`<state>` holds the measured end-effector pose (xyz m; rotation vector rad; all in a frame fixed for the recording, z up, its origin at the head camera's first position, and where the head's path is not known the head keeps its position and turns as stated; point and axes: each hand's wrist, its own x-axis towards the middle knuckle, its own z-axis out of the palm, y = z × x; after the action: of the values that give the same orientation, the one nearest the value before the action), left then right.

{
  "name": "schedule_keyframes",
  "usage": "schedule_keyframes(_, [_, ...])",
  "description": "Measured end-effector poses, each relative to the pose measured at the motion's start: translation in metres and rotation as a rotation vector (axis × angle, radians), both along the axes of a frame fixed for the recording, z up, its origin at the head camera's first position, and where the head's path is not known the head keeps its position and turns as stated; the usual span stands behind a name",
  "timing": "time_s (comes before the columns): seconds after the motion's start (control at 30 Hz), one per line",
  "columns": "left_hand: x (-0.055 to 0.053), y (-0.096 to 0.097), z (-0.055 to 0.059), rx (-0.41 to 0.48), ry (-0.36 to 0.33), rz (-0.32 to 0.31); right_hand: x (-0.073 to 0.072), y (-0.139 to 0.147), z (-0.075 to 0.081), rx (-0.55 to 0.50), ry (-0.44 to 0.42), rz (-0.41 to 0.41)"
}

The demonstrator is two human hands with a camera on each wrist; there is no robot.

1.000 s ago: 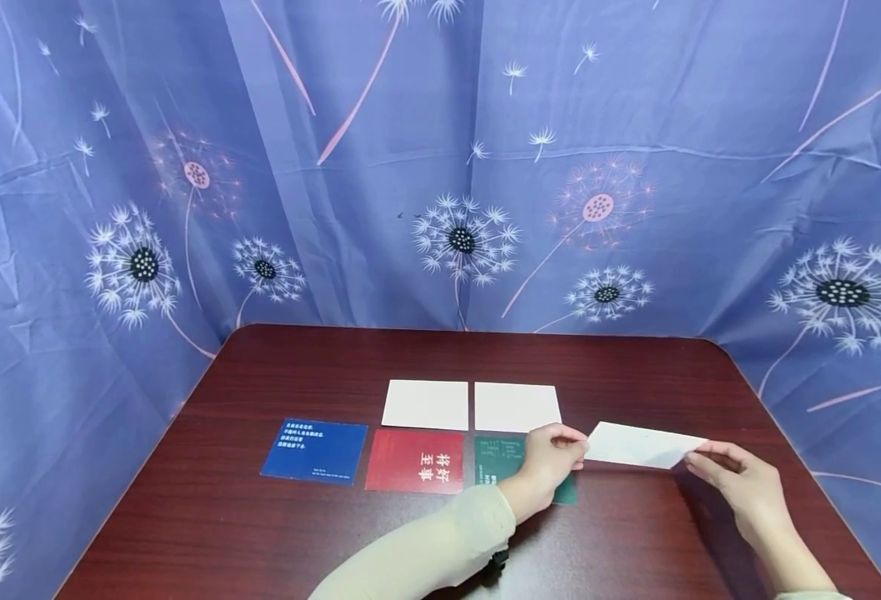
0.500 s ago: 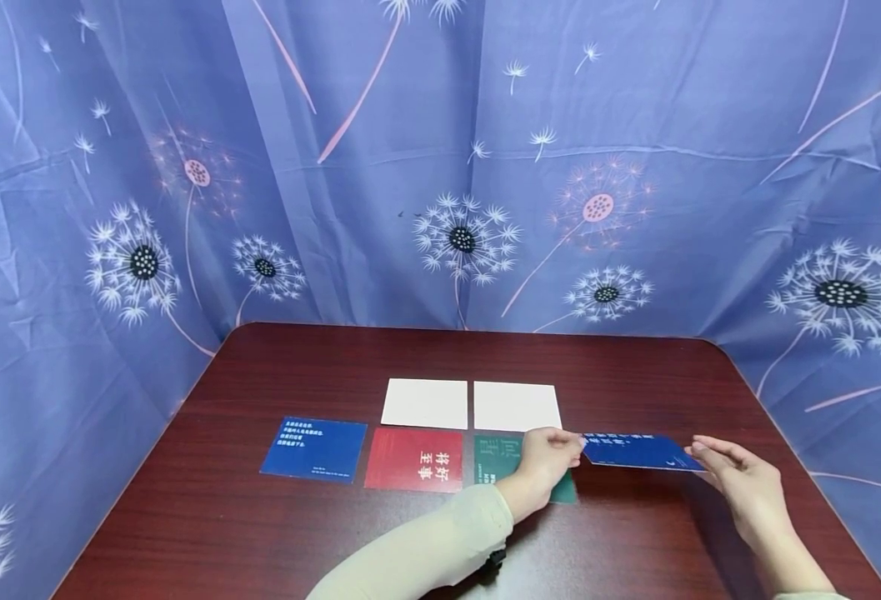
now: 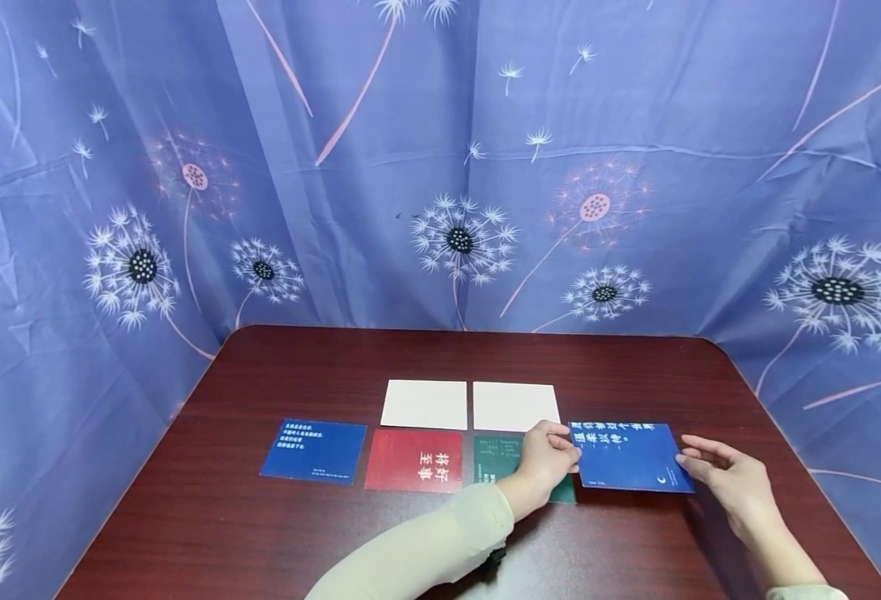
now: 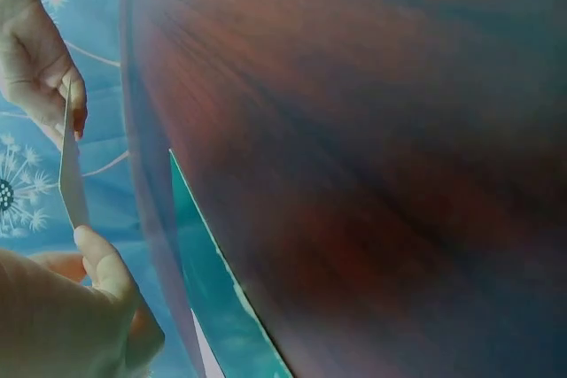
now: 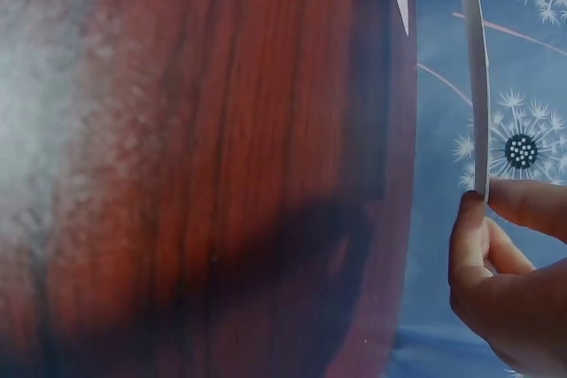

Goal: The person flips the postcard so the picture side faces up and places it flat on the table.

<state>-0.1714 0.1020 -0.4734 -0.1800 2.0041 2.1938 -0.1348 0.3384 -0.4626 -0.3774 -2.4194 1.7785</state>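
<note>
A blue card (image 3: 631, 457) with white lettering and a small moon is held above the table between both hands, its printed side facing up. My left hand (image 3: 541, 462) pinches its left edge and overlaps the green card (image 3: 494, 454) lying below. At the right edge, my right hand (image 3: 733, 483) pinches the card between thumb and finger; the right wrist view shows this grip on the card's pale side (image 5: 478, 95). In the left wrist view both hands grip opposite ends of the card (image 4: 71, 165), seen nearly edge-on.
A second blue card (image 3: 314, 450) and a red card (image 3: 413, 461) lie to the left of the green one. Two white cards (image 3: 425, 405) form a row behind. The dark red wooden table (image 3: 222, 533) backs onto a blue dandelion-patterned curtain (image 3: 365, 250).
The held card has been tilted over, from its white side showing to its blue printed side facing the head camera. The cards on the table have stayed in place.
</note>
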Motion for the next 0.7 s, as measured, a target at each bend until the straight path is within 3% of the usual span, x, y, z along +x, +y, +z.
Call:
schedule_keyframes(0.17, [-0.0011, 0.0013, -0.0010, -0.100, 0.014, -0.002, -0.0007, 0.0019, -0.0004, 0.052, -0.060, 0.080])
schedule_keyframes(0.4, [-0.0006, 0.0022, -0.0021, -0.242, 0.040, -0.024, -0.0022, 0.0043, -0.0019, 0.000, -0.087, 0.116])
schedule_keyframes(0.7, [0.0018, 0.0057, -0.0046, -0.244, -0.003, -0.093, -0.0026, 0.0085, -0.0054, 0.069, -0.130, 0.123])
